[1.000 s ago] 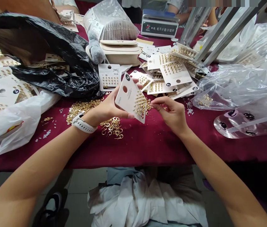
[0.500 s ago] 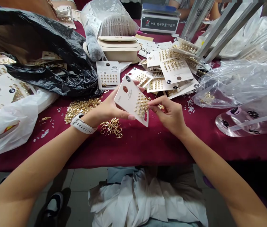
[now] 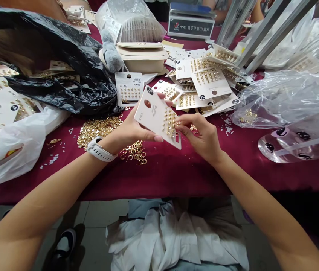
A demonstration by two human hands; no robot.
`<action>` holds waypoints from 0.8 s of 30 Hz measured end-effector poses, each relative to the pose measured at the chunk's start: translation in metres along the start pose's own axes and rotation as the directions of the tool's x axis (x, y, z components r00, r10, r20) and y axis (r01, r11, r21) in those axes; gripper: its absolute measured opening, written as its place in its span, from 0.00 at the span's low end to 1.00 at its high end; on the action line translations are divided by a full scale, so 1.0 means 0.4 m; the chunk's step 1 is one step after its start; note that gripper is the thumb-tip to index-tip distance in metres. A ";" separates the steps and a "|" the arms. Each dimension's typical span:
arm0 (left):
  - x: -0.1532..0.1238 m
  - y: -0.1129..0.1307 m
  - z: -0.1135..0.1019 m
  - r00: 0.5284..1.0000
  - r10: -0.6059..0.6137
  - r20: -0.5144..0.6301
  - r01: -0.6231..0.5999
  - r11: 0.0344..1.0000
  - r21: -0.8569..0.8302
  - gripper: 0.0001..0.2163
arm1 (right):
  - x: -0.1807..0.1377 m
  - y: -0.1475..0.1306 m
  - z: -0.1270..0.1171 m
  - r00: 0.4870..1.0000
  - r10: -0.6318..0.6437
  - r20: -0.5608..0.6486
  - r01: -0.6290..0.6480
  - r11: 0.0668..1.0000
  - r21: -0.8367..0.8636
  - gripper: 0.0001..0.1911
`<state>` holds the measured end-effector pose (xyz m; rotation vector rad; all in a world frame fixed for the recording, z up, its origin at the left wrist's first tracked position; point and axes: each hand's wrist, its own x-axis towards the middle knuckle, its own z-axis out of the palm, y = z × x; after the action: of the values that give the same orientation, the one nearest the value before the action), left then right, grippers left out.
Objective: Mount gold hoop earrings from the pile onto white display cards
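Note:
My left hand [image 3: 136, 128], with a white watch band [image 3: 100, 149] at its wrist, grips a white earring card [image 3: 153, 113] by its left side, thumb in front and fingers behind. Rows of small gold pieces sit on the card, which is held tilted above the table. My right hand [image 3: 200, 135] pinches at the card's right edge, thumb against index finger; whatever lies between those fingertips is too small to make out. Beneath and left of the card are a heap of small gold pieces [image 3: 98, 130] and a smaller pile of gold hoop earrings [image 3: 134, 153].
Filled earring cards [image 3: 210, 81] lie piled behind my right hand. A black plastic bag [image 3: 71, 64] and a white bag [image 3: 20, 146] stand left. A cream handbag [image 3: 142, 58] and a counting scale [image 3: 191, 22] are behind. Clear bags [image 3: 286, 98] and a clear bottle [image 3: 297, 146] lie right.
The card in my left hand has shifted and turned slightly. My right hand has stayed at its right edge, fingertips pinched, with only a small movement.

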<state>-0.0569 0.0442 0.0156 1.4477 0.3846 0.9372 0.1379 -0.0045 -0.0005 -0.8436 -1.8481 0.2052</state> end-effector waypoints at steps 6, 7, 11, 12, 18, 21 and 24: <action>0.001 0.005 -0.005 1.000 0.013 0.013 -0.013 1.000 0.023 0.41 | 0.001 0.002 -0.008 0.998 0.014 -0.054 -0.015 1.000 -0.020 0.07; 0.000 0.006 -0.003 1.000 0.012 0.015 -0.013 1.000 0.017 0.41 | 0.002 0.001 -0.009 0.998 -0.018 -0.067 0.014 0.998 -0.062 0.05; -0.002 0.012 0.011 1.000 0.014 0.019 -0.014 1.000 0.013 0.43 | 0.003 0.001 -0.003 0.989 -0.119 -0.083 0.103 0.978 -0.181 0.06; -0.001 0.013 0.014 1.000 0.012 0.022 -0.012 1.000 0.022 0.43 | 0.002 0.001 -0.001 0.989 -0.120 -0.084 0.102 0.977 -0.190 0.06; 0.001 0.012 0.004 1.000 0.002 0.023 -0.003 0.999 0.046 0.43 | 0.007 -0.008 -0.013 0.994 0.032 -0.101 -0.047 0.988 -0.146 0.06; 0.006 0.013 -0.011 0.998 0.070 0.003 -0.071 0.996 0.053 0.43 | 0.013 -0.001 -0.037 0.952 0.298 -0.067 -0.303 0.949 -0.087 0.11; 0.014 0.026 -0.010 0.995 0.101 -0.004 -0.101 0.993 0.063 0.44 | 0.009 0.018 -0.046 0.911 0.382 0.157 -0.336 0.906 -0.257 0.05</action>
<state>-0.0598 0.0496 0.0263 1.5330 0.3512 1.0191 0.1562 -0.0012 0.0067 -1.3702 -1.9146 0.3302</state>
